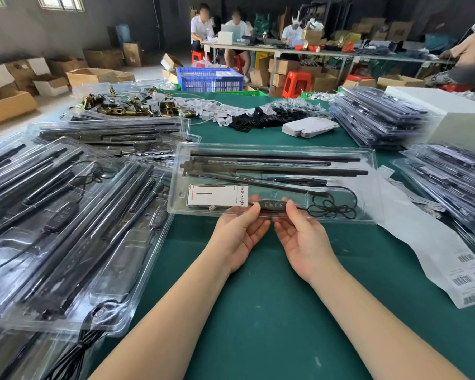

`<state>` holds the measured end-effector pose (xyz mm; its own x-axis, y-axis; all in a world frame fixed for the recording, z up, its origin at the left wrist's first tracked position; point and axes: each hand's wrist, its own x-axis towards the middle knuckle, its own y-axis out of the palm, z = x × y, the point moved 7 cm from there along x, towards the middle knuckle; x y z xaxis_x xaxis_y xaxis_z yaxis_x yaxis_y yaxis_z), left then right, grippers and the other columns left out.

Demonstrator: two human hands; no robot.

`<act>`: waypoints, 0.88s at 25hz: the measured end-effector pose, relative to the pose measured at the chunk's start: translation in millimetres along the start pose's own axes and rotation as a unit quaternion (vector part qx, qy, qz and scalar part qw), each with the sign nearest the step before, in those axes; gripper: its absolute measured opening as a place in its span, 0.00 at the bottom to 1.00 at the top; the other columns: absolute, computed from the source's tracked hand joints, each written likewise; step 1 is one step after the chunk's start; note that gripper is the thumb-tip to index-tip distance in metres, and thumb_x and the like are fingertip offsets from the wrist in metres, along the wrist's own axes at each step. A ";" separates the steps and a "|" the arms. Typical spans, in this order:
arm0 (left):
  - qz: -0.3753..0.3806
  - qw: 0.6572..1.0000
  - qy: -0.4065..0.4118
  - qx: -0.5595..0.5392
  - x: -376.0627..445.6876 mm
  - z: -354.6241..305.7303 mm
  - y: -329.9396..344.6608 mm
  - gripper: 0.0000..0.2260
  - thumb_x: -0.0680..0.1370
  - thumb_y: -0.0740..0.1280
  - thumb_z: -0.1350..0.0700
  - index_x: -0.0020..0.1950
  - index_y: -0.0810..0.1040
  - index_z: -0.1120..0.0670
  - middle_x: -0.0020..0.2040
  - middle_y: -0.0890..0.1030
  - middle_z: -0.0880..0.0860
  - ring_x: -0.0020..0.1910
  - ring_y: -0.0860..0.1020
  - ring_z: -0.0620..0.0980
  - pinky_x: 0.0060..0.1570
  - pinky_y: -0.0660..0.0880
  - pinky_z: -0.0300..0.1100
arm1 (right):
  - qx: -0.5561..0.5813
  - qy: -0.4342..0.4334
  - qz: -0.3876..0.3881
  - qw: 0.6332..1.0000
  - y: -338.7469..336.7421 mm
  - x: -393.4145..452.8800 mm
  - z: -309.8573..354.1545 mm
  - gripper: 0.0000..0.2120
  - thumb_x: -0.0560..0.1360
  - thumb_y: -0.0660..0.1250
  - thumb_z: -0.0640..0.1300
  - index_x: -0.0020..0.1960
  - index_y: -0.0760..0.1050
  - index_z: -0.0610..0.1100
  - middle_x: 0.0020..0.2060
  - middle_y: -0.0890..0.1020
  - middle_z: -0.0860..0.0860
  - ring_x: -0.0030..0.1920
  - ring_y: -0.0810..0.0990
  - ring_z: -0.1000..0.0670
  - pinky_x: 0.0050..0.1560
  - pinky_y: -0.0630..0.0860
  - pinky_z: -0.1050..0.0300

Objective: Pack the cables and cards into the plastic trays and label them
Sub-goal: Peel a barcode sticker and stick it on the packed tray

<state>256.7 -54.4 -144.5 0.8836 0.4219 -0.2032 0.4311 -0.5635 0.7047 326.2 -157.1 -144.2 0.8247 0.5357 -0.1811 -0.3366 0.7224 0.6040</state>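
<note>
A clear plastic tray [368,187] lies across the green table in front of me, holding black rods, a coiled black cable [332,205] at its right end and a white card [217,195] at its lower left. Both hands are at the tray's near edge, palms up. My left hand [240,231] and my right hand [303,237] pinch the two ends of a black oval controller [272,205] with buttons, which sits over the tray's front pocket beside the card.
Filled trays [66,229] are piled on the left and stacked at the right [379,119]. Barcode label sheets [466,275] lie at the right. Brass clips, white and black small parts and flat cards [309,127] sit behind. People work at a far table.
</note>
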 end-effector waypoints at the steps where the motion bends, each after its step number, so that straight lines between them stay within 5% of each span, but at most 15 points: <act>1: -0.002 1.000 0.001 0.002 0.5 -0.1 -0.5 0.08 0.79 0.65 0.63 0.55 0.79 0.55 0.47 0.85 0.55 0.43 0.84 0.47 0.41 0.80 0.38 | 0.009 0.002 -0.010 1.000 -1.6 0.2 0.2 0.07 0.76 0.68 0.45 0.50 0.81 0.43 0.42 0.85 0.48 0.38 0.84 0.54 0.38 0.80 0.62; 6: 0.001 1.000 0.015 0.013 -0.2 -0.5 -1.2 0.08 0.77 0.68 0.62 0.55 0.79 0.53 0.46 0.85 0.52 0.42 0.84 0.46 0.40 0.79 0.38 | 0.010 -0.004 -0.061 0.998 -13.6 2.9 7.8 0.04 0.76 0.70 0.43 0.43 0.79 0.43 0.36 0.84 0.50 0.35 0.82 0.55 0.35 0.79 0.63; 13: 0.017 0.995 0.051 0.080 -0.7 4.2 8.3 0.11 0.76 0.68 0.66 0.54 0.80 0.54 0.45 0.84 0.53 0.45 0.83 0.48 0.43 0.79 0.37 | 0.067 0.045 -0.051 0.995 0.5 1.8 -2.2 0.12 0.67 0.74 0.46 0.49 0.78 0.45 0.39 0.82 0.50 0.32 0.77 0.56 0.34 0.71 0.65; 18: -0.007 0.997 0.067 0.042 0.3 -0.3 2.4 0.10 0.77 0.67 0.66 0.54 0.80 0.55 0.42 0.83 0.55 0.41 0.83 0.49 0.41 0.79 0.38 | 0.090 0.056 -0.054 0.993 28.9 7.0 -10.5 0.11 0.74 0.70 0.38 0.53 0.74 0.47 0.54 0.81 0.41 0.44 0.80 0.46 0.41 0.73 0.59; 22: -0.024 0.997 0.073 -0.009 2.4 -3.9 -5.1 0.09 0.76 0.67 0.67 0.52 0.80 0.56 0.43 0.84 0.56 0.39 0.83 0.49 0.39 0.80 0.38 | 0.071 0.052 -0.068 0.994 43.5 11.1 -16.6 0.10 0.74 0.69 0.36 0.55 0.75 0.42 0.51 0.80 0.41 0.43 0.80 0.45 0.43 0.75 0.56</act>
<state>255.9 -47.7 -145.9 0.8254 0.5477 -0.1367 0.4676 -0.5275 0.7093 313.2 -112.4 -132.8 0.8040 0.4853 -0.3435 -0.1517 0.7260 0.6707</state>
